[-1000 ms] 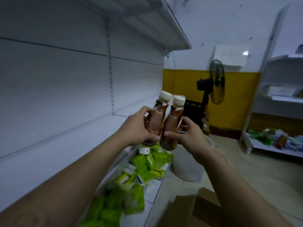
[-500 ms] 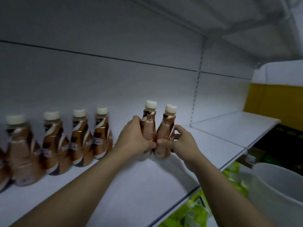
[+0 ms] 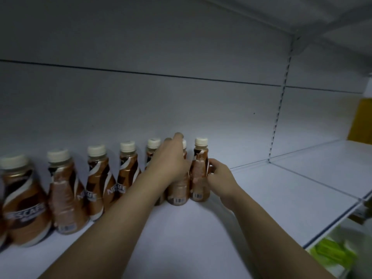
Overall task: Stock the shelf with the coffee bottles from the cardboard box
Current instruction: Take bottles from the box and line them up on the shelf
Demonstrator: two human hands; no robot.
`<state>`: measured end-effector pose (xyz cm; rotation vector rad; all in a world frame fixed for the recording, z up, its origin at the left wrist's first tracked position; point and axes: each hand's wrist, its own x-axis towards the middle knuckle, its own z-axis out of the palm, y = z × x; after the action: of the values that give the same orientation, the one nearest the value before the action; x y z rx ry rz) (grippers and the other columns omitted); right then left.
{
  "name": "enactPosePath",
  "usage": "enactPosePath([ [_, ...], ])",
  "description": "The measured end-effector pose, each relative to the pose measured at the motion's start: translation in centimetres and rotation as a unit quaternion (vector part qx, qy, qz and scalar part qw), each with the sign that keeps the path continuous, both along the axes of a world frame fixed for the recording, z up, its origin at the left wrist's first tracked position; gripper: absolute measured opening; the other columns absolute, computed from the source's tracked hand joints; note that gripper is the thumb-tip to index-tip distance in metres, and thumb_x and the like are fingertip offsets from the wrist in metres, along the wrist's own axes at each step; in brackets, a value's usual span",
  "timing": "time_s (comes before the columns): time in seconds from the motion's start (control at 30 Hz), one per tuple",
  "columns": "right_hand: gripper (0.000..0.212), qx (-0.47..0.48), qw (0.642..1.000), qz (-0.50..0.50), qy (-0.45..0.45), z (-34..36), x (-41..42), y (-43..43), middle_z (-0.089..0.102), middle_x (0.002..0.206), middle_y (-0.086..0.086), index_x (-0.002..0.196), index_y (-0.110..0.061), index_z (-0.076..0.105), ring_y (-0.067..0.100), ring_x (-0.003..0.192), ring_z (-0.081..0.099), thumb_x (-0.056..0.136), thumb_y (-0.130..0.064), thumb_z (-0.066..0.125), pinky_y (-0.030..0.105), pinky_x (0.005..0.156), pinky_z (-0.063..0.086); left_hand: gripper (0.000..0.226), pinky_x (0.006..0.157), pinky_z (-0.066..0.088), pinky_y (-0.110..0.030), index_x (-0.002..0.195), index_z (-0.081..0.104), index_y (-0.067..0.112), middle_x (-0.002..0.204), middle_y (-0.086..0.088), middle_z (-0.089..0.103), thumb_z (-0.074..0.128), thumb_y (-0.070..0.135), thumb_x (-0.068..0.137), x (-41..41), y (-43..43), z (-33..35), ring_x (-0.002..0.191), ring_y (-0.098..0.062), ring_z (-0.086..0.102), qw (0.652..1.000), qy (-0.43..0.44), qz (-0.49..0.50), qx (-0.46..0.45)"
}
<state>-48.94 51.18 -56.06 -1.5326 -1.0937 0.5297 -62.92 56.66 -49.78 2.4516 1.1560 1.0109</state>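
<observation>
Several brown coffee bottles with cream caps (image 3: 94, 178) stand in a row along the back of the white shelf (image 3: 201, 234). At the row's right end two more bottles stand on the shelf board. My left hand (image 3: 169, 160) covers the upper part of one bottle (image 3: 178, 191), fingertips reaching past its cap. My right hand (image 3: 219, 176) grips the rightmost bottle (image 3: 199, 168) from its right side. Both bottles are upright and touch each other. The cardboard box is out of view.
The shelf board continues to the right past a vertical slotted upright (image 3: 278, 117). Another shelf (image 3: 322, 15) hangs overhead. Green packets (image 3: 332, 254) lie on a lower level at the bottom right. A yellow wall (image 3: 362, 119) shows at the far right.
Both hands carried the two bottles from mid-air leftward and inward to the shelf back. The bottles now stand at the right end of the row.
</observation>
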Motion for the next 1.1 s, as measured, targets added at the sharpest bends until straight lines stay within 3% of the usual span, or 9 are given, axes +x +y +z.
enactPosePath([
  [0.13,0.037,0.005,1.0,-0.021,-0.004,-0.2,-0.3,1.1,0.069,0.09,0.0,0.099,-0.021,0.064,0.02,0.086,0.066,0.068,-0.004,0.072,0.04,0.08,0.057,0.047,0.068,0.04,-0.033,0.125,0.047,0.016,0.113,-0.009,0.053,0.065,0.014,0.082,0.4,0.1,0.2,0.096,-0.026,0.053,0.991,0.074,0.045,0.104],
  [0.3,0.048,0.036,0.998,-0.032,-0.043,-2.3,-0.7,0.6,0.066,0.098,-0.013,0.114,-0.03,0.058,0.012,0.092,0.064,0.072,-0.013,0.076,0.031,0.081,0.051,0.038,0.089,0.032,-0.041,0.116,0.059,0.024,0.112,-0.006,0.061,0.067,0.031,0.08,0.7,0.8,1.2,0.104,-0.028,0.052,0.937,0.168,0.097,0.29],
  [0.4,0.054,0.019,0.994,-0.051,-0.098,-2.9,-0.5,-0.2,0.062,0.103,-0.019,0.118,-0.038,0.052,0.003,0.092,0.062,0.074,-0.024,0.079,0.024,0.079,0.048,0.042,0.111,0.011,-0.048,0.118,0.061,0.031,0.116,-0.003,0.063,0.071,0.037,0.078,0.3,1.4,1.3,0.114,-0.027,0.05,0.944,0.153,0.067,0.284],
  [0.5,0.058,-0.011,0.99,-0.092,-0.109,-3.1,-0.9,-1.0,0.058,0.117,-0.006,0.126,-0.029,0.052,0.014,0.101,0.06,0.075,-0.032,0.079,0.031,0.086,0.051,0.045,0.113,-0.007,-0.048,0.117,0.061,0.033,0.113,0.0,0.066,0.074,0.043,0.074,-0.2,1.8,1.3,0.116,-0.025,0.05,0.943,0.147,0.067,0.29],
  [0.57,0.05,-0.001,0.991,-0.085,-0.099,-3.2,-1.0,-1.1,0.061,0.103,-0.015,0.118,-0.029,0.053,0.003,0.086,0.062,0.076,-0.033,0.079,0.019,0.072,0.05,0.047,0.112,-0.009,-0.048,0.116,0.062,0.032,0.111,-0.001,0.067,0.074,0.046,0.073,-0.3,2.0,1.1,0.115,-0.025,0.051,0.937,0.149,0.08,0.305],
  [0.63,0.049,0.003,0.992,-0.076,-0.098,-3.1,-1.2,-1.2,0.056,0.091,-0.023,0.118,-0.03,0.05,-0.005,0.076,0.058,0.078,-0.034,0.077,0.009,0.061,0.039,0.05,0.112,-0.01,-0.047,0.117,0.062,0.031,0.112,-0.002,0.067,0.074,0.047,0.072,-0.4,2.1,0.9,0.117,-0.026,0.049,0.936,0.147,0.09,0.308],
  [0.8,0.056,0.016,0.993,-0.07,-0.097,-3.4,-1.1,-1.0,0.057,0.107,-0.014,0.136,-0.025,0.046,-0.005,0.08,0.053,0.086,-0.015,0.07,-0.003,0.054,0.04,0.05,0.112,-0.011,-0.046,0.117,0.063,0.032,0.113,-0.001,0.068,0.075,0.047,0.071,-0.4,2.2,0.8,0.12,-0.025,0.046,0.937,0.134,0.081,0.314],
  [0.93,0.056,0.024,0.99,-0.081,-0.112,-3.7,-1.0,-0.8,0.061,0.116,-0.005,0.139,-0.024,0.047,0.003,0.095,0.054,0.089,-0.008,0.066,-0.008,0.056,0.035,0.049,0.111,-0.013,-0.048,0.12,0.061,0.033,0.116,-0.001,0.066,0.072,0.046,0.074,-0.2,2.5,0.6,0.121,-0.025,0.045,0.934,0.136,0.087,0.319],
  [1.1,0.053,0.026,0.985,-0.093,-0.143,-3.9,-1.2,-0.1,0.058,0.096,-0.022,0.135,-0.028,0.051,-0.001,0.089,0.058,0.088,-0.005,0.063,-0.004,0.068,0.038,0.05,0.11,-0.011,-0.054,0.125,0.054,0.032,0.122,-0.002,0.06,0.064,0.046,0.078,0.2,2.7,0.0,0.126,-0.025,0.04,0.928,0.166,0.1,0.318],
])
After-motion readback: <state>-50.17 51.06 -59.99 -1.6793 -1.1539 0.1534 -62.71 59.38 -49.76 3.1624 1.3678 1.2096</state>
